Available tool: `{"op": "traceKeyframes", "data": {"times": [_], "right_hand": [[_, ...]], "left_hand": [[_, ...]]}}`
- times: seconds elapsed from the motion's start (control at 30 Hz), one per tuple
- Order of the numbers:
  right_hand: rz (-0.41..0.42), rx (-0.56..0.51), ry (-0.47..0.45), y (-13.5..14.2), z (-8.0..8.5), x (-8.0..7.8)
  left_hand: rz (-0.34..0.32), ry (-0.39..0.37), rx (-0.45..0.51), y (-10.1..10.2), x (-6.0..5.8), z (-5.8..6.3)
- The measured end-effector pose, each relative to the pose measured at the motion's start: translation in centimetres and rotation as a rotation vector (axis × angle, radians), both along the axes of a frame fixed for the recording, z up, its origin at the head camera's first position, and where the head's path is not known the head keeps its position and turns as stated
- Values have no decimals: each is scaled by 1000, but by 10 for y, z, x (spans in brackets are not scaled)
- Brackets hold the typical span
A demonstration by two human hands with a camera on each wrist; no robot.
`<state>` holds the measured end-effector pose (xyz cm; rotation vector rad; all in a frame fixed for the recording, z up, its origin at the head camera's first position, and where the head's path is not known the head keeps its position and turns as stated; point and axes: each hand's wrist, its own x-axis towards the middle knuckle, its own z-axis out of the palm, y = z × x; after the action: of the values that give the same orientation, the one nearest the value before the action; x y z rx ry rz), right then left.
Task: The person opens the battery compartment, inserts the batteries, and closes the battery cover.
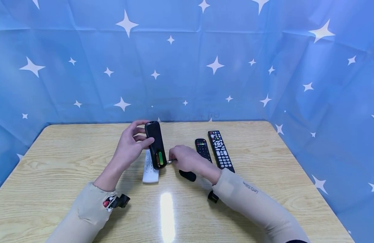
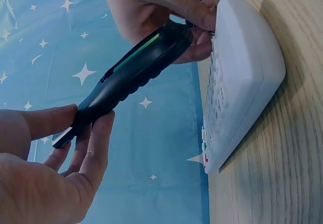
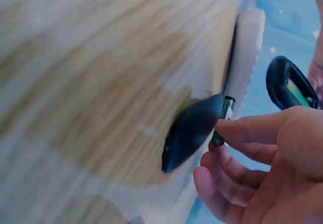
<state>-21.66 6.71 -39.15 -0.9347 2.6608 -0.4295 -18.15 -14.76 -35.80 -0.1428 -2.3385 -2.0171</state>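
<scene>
My left hand holds up a black remote control by its far end, thumb on the back and fingers beneath. Its back faces up, and the uncovered battery compartment at the near end shows a green battery on one side. Close to that end, my right hand pinches a small battery between thumb and fingers. In the left wrist view the raised remote tilts clear of the table, beside a white remote control lying buttons up. The right fingertips overlap the white remote's end in that view.
Beneath and beside my right wrist lies a second black remote, partly hidden by the hand. Farther right is a longer black remote with white buttons. A wooden table bears them, and a blue star-patterned cloth hangs behind its far edge.
</scene>
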Motion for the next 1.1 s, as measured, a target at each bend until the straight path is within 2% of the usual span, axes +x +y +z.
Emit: {"op": "traceKeyframes", "data": {"times": [0.3, 0.63, 1.1], "right_hand": [[-38, -47, -6, 14, 11, 1], [-59, -120, 41, 22, 20, 9], [-78, -319, 119, 23, 28, 25]], "left_hand": [[5, -9, 2, 0, 0, 0], [17, -14, 31, 1, -1, 0], [28, -23, 12, 3, -1, -1]]}}
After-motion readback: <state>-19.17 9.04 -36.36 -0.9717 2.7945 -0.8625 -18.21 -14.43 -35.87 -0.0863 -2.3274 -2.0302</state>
